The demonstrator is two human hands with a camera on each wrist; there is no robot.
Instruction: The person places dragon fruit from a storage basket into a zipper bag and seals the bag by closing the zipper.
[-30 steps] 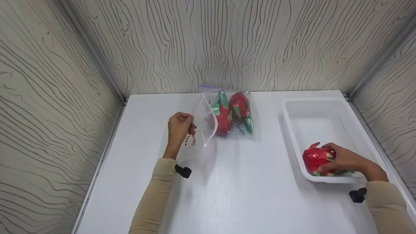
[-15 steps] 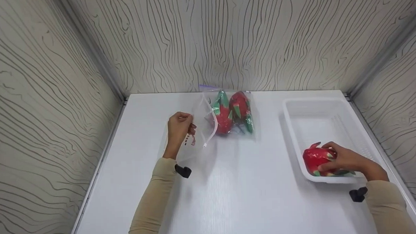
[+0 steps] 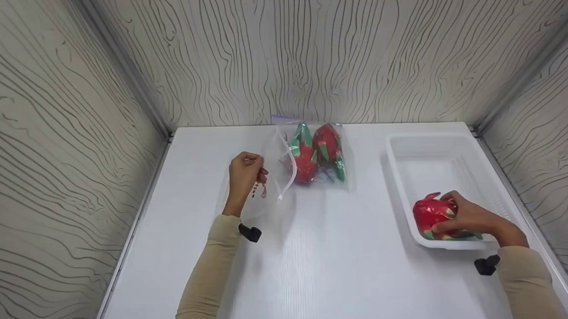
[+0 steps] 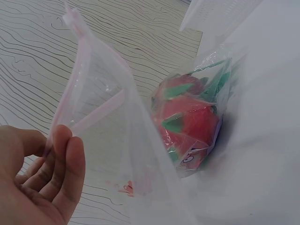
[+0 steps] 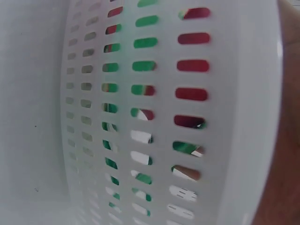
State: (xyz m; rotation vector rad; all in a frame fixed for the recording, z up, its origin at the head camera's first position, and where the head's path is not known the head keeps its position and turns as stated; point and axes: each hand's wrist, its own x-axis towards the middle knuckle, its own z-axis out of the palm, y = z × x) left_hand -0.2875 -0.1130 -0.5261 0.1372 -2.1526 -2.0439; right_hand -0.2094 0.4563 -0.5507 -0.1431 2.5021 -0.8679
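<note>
My left hand [image 3: 244, 175] pinches the edge of a clear zip bag [image 3: 262, 207] at its mouth. In the left wrist view the bag's pink zip strip spreads apart above the fingers of the left hand [image 4: 42, 178]. At the right, my right hand [image 3: 472, 216] grips a red dragon fruit [image 3: 427, 216] with green-tipped scales, low at the near end of a white plastic basket [image 3: 393, 160]. The right wrist view looks at the slotted basket wall [image 5: 225, 117]; red and green show through the slots, and most of that hand is hidden.
Behind the held bag lies another clear zip bag [image 3: 344, 183] with two dragon fruits inside, a left one [image 3: 305, 166] and a right one [image 3: 327, 141]. Wood-patterned panels [image 3: 309, 59] wall the white table [image 3: 325, 271] at the back and sides.
My right hand has shifted very slightly left on the dragon fruit, which stays in the basket. The left hand and the bag it pinches look the same.
</note>
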